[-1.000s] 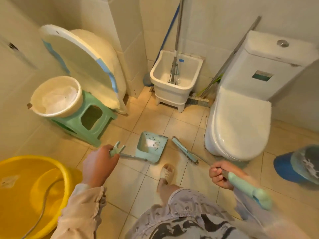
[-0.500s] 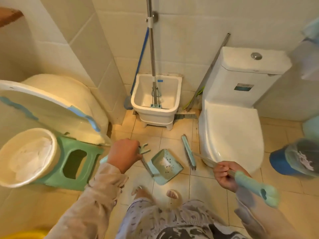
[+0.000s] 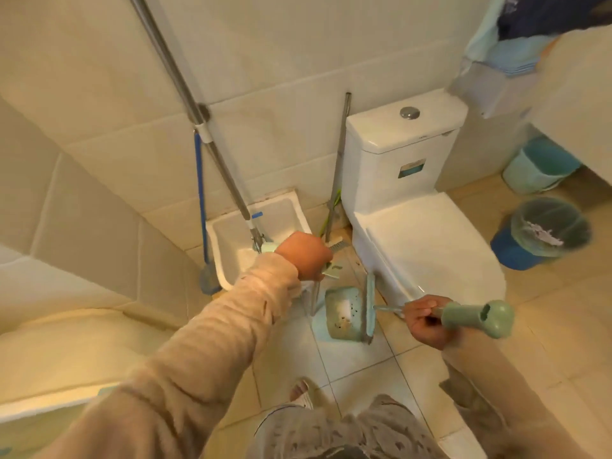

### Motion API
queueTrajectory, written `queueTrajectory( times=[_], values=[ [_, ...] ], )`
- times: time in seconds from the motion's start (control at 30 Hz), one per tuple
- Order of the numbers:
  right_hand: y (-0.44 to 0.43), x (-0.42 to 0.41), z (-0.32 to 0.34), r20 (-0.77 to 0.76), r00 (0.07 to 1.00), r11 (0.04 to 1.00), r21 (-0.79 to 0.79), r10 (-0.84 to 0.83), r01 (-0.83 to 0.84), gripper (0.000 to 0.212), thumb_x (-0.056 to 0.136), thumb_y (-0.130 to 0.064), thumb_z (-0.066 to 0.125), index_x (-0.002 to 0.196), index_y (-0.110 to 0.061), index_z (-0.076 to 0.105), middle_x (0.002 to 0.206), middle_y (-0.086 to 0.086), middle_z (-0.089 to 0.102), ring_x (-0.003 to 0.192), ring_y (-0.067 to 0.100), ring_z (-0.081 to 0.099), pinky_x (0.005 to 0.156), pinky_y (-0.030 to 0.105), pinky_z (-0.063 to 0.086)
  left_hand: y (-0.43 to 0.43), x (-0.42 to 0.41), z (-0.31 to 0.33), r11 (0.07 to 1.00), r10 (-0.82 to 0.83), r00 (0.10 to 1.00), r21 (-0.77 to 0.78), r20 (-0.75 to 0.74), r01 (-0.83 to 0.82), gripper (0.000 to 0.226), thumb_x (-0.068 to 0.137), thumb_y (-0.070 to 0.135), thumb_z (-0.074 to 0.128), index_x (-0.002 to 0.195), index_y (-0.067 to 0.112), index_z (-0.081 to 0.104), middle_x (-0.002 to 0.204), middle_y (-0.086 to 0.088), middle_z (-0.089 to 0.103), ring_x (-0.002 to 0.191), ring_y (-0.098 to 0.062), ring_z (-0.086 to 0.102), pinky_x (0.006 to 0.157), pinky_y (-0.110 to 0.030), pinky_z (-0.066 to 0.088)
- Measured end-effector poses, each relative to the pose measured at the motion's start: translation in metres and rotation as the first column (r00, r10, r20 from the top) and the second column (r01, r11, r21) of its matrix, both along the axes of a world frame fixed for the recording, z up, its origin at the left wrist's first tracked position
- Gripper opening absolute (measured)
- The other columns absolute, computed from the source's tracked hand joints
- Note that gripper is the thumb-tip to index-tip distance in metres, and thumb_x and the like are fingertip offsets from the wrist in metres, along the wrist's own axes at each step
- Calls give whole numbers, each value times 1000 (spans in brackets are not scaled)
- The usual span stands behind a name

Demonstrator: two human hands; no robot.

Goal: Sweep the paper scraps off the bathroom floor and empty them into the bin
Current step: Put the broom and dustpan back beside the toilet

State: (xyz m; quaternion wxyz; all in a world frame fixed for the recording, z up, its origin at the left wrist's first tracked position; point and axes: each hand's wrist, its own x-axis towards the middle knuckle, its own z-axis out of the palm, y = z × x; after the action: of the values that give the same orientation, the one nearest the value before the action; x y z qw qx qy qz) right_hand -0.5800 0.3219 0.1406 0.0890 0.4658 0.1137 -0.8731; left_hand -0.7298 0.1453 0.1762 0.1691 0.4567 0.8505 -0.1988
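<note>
My left hand grips the top of the long handle of a pale green dustpan, whose tray rests low by the floor and holds white paper scraps. My right hand is closed around the green handle of a broom. Its brush head lies along the dustpan's right edge, beside the toilet base. A blue bin lined with a clear bag stands on the floor to the right of the toilet, with some white scraps inside.
A white toilet fills the middle right. A white mop bucket with a metal mop pole stands against the back wall, a blue-handled tool beside it. A second pale green bin sits at the far right. My foot in a slipper is below the dustpan.
My view has swung right and up, so the green stool and basins have left the frame. My left hand rose with the dustpan handle, and the brush head moved against the dustpan.
</note>
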Motion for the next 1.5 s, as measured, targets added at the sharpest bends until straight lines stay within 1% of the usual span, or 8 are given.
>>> queueTrajectory(
  times=[0.17,0.33,0.63,0.87,1.1,1.27,1.37,1.5],
  values=[
    [-16,-5,13,-33,942,933,-158,-333,324,25,67,-6,36,44,-16,35,29,-2,38,22,12,42,31,8,32,24,-48,1,936,-338,941,-113,-9,334,30,92,32,56,115,14,63,109,-11,69,100,-33,65,81,-38,52],
    [-17,-23,9,-10,944,931,-168,-330,324,36,77,-5,46,41,-5,44,31,3,44,23,16,46,31,13,41,46,-81,2,880,-465,883,-140,-63,454,30,92,32,56,114,13,61,106,-10,71,98,-31,66,80,-36,51],
    [-6,-62,-25,49,999,992,-124,-2,8,63,99,-22,39,43,1,56,35,8,52,25,17,54,32,15,48,70,-112,-7,955,-124,980,-287,-156,75,24,98,21,48,117,17,62,124,-4,65,117,-24,58,107,-36,30],
    [11,-113,-11,-19,995,981,-172,-95,90,73,98,-23,38,32,3,55,32,8,52,23,17,54,29,14,45,80,-146,-1,929,-303,924,-287,-234,232,25,96,18,51,120,21,59,120,-1,65,114,-24,56,106,-36,30],
    [21,-174,-4,-36,988,956,-263,-147,133,52,95,-27,43,50,-2,52,36,8,53,27,18,56,30,16,45,91,-192,2,904,-410,872,-248,-266,349,24,96,9,48,113,13,65,115,-7,66,111,-28,55,110,-43,28],
    [11,-208,-19,56,992,973,-195,-112,121,37,96,-24,41,64,-5,45,36,12,54,27,20,56,29,17,46,87,-222,1,909,-406,837,-70,-367,410,5,72,20,74,76,23,77,75,8,72,82,-11,67,100,-37,49],
    [9,-241,-21,83,991,979,-167,-101,114,35,96,-33,43,69,-10,45,39,12,54,27,20,56,30,16,45,79,-257,-18,952,-304,911,-132,-280,278,27,95,2,44,107,12,67,110,-4,65,114,-25,52,118,-53,15],
    [8,-271,-27,123,985,981,-131,-125,141,33,94,-32,47,71,-9,43,50,10,52,23,17,52,27,10,37,69,-293,-25,961,-271,919,-128,-286,244,28,97,6,43,116,10,62,122,-9,59,121,-31,47,117,-54,15]
  ],
)
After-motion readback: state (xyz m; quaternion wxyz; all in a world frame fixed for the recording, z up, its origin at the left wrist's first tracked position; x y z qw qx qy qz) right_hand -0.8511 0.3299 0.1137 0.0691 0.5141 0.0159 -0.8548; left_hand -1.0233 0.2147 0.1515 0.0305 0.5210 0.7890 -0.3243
